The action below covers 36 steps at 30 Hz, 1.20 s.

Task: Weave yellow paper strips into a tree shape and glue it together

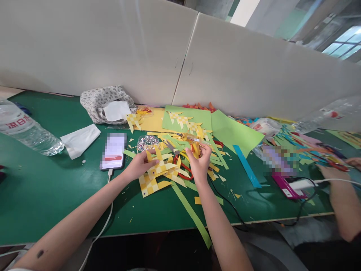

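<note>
My left hand is closed on a woven paper fish, checkered yellow and pale cream with pointed strip ends and a small dark eye dot. Another woven fish lies just under it, overlapping. In my right hand is a yellow glue gun, gripped by its handle, its nozzle pointing left. Between my hands lie red-handled scissors, partly covered by paper. Green paper strips and yellow scraps are scattered around. A clear packet of small dark and white beads or eyes sits beyond my left hand.
Behind are green sheets and a row of woven fish. At left are a phone on a white cable, a tissue packet, a water bottle and a patterned cloth bag. Another person's arm rests at right near a magenta power bank.
</note>
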Motion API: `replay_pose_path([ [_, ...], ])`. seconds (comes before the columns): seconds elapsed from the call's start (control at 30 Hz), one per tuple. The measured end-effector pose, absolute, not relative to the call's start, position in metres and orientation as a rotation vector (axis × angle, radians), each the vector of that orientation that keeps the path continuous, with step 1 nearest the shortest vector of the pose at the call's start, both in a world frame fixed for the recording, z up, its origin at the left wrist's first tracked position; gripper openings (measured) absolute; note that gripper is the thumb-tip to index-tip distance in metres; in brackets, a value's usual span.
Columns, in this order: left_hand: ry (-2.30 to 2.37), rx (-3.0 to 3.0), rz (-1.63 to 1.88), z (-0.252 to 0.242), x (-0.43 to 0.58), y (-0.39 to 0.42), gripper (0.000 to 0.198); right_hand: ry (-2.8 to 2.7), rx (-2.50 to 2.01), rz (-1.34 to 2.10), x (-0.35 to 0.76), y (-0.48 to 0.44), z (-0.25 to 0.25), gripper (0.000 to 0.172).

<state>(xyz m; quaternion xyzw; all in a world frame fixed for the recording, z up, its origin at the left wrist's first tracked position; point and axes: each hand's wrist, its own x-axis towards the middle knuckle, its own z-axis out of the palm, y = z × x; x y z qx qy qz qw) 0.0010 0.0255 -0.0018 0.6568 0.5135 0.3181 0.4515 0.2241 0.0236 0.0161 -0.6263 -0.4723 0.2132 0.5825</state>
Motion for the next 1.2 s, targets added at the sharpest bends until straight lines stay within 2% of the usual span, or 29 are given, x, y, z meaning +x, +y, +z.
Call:
replay_pose_path([
  [0.17,1.146,1.733,0.850,0.001,0.002,0.027,0.035,-1.103,-1.458,0.491,0.224,0.024,0.016,0.051],
  [0.37,1.249,1.617,0.777,0.001,0.002,0.024,0.048,-1.147,-1.469,0.480,0.227,0.024,0.011,0.052],
  [0.53,1.234,1.606,0.831,-0.004,0.002,0.026,0.034,-1.130,-1.489,0.500,0.226,0.024,0.013,0.052],
  [0.77,1.259,1.418,0.799,0.010,0.000,0.028,0.030,-1.229,-1.528,0.454,0.227,0.023,0.015,0.056],
  [0.97,1.175,1.267,0.773,0.009,-0.007,0.032,0.034,-1.414,-1.447,0.365,0.226,0.023,0.015,0.049],
  [1.2,1.159,1.140,0.753,0.008,-0.007,0.034,0.028,-1.541,-1.401,0.372,0.224,0.022,0.016,0.045],
])
